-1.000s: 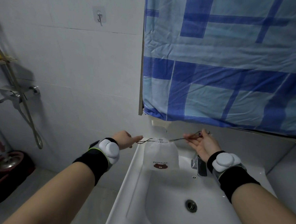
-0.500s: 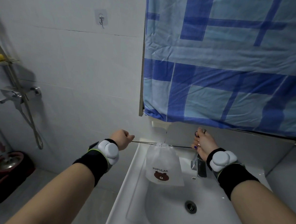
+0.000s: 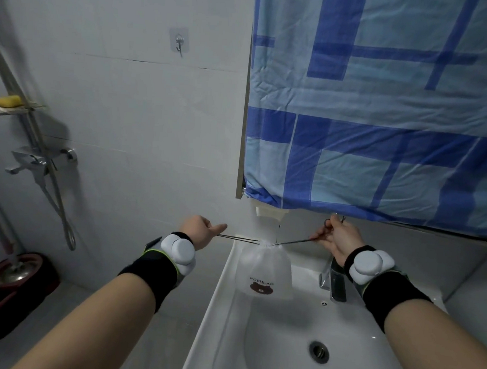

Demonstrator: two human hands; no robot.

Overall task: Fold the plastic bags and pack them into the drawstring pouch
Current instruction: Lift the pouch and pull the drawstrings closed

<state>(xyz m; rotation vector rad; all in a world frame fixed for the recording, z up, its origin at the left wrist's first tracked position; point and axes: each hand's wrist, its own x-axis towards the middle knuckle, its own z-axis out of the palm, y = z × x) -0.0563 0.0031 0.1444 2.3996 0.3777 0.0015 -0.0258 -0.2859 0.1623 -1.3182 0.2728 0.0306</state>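
A white translucent drawstring pouch (image 3: pixel 263 269) with a brown bear print and the word POPULAR hangs above the back of the white sink (image 3: pixel 217 297). Its mouth is gathered tight. Dark drawstrings run out from the mouth to both sides. My left hand (image 3: pixel 200 231) is closed on the left string, thumb pointing right. My right hand (image 3: pixel 335 236) pinches the right string, its loose end sticking up past the fingers. Whatever is inside the pouch cannot be made out. No loose plastic bags are visible.
A chrome tap (image 3: pixel 334 280) stands at the sink's back right, the drain (image 3: pixel 318 351) in the basin. A blue checked cloth (image 3: pixel 386 108) hangs over the wall above. Left: a wall hook (image 3: pixel 178 42), shower fittings (image 3: pixel 33 161), a yellow soap (image 3: pixel 7 100), a mop bucket (image 3: pixel 8 280).
The pouch mouth went from partly open to drawn tight as both hands pulled the strings apart. My right hand has since lifted slightly, and the strings now slant a little.
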